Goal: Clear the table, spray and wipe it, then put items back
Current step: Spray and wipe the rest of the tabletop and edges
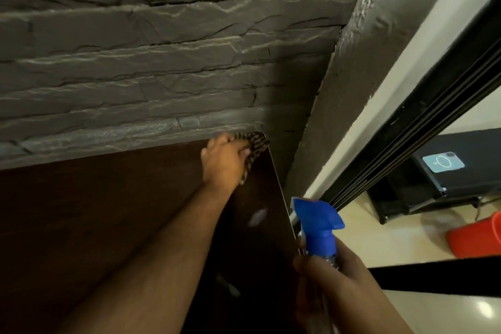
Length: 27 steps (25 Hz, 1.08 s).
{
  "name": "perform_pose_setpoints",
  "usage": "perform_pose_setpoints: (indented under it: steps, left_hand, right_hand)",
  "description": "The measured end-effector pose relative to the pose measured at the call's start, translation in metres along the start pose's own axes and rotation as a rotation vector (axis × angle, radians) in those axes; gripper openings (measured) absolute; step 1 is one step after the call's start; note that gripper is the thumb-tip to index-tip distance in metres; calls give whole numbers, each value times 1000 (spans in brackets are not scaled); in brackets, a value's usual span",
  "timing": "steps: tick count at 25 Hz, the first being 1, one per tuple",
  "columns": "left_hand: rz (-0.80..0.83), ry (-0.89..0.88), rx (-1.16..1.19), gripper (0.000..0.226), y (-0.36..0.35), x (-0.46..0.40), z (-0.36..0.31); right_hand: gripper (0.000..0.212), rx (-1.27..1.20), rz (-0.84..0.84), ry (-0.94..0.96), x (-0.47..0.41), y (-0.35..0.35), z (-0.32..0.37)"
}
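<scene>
At the far right corner of the dark wooden bench [108, 225], hard against the stone-clad wall [162, 62], the left hand [222, 163] is pressing a striped cloth [254, 144], its fingers [238, 147] curling over the fabric. The right hand [325, 279] is gripping the neck of a blue-topped spray bottle [317, 222] just off the bench's right edge. Judging by this, the cloth is sitting so near the corner that a firm stroke could push it over, and wet patches nearer the person could get missed
</scene>
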<state>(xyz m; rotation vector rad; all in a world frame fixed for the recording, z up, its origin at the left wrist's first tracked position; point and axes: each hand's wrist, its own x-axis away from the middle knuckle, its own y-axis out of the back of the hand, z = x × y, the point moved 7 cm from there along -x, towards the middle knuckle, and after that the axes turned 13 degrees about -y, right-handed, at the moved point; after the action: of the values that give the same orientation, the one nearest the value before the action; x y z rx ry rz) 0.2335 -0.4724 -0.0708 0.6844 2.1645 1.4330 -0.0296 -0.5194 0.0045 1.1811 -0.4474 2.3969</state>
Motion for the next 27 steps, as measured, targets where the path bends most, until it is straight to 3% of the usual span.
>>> perform_pose_setpoints:
  steps: [3,5,10,14,16,20,22,25,27]
  left_hand:
    - [105,-201,65,31,-15,53,-42]
    - [66,-294,105,32,-6,103,-38]
    - [19,-11,27,31,2,19,0]
    - [102,-275,128,30,-11,101,-51]
    - [44,-331,135,28,2,135,-31]
    - [-32,-57,-2,29,7,56,26]
    - [13,3,13,31,4,32,13]
    - [146,-220,73,32,-10,88,-36]
    - [109,-368,93,31,-5,145,-38]
  right_hand:
    - [34,32,-3,10,3,-4,-5]
    - [32,55,-21,20,5,-1,-6]
    - [21,83,-49,64,9,-3,-1]
    - [20,118,-27,56,14,-13,1]
    - [25,100,-11,41,12,-11,1]
    - [22,128,-59,57,13,-10,5]
    - [15,137,-78,85,14,-10,9]
    - [14,173,-59,109,17,-13,13]
    - [17,190,-63,94,22,-11,7]
